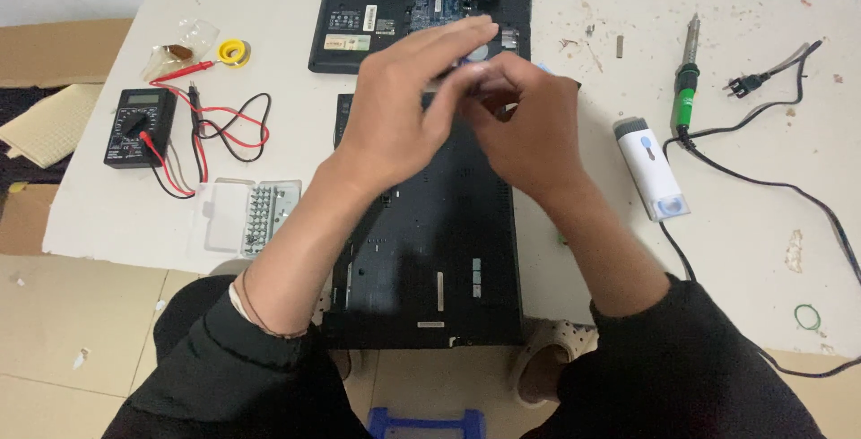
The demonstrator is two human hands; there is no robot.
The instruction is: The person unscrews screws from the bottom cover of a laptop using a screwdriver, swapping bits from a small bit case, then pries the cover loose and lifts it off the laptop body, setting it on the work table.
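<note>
My left hand [408,103] and my right hand [529,130] meet above a black laptop bottom cover [430,242] that lies on the white table [108,215]. The fingertips of both hands pinch together around something small and pale that I cannot make out. Behind the hands sits an opened black laptop base [359,17] with its blue circuit board exposed. The hands hide the far end of the black cover and part of the laptop base.
A black multimeter [137,125] with red and black leads lies at the left. A clear box of screwdriver bits [247,217] is near it. A yellow solder spool [233,52], a green-handled soldering iron [686,80] with cord, and a white-blue tool case [651,168] are about.
</note>
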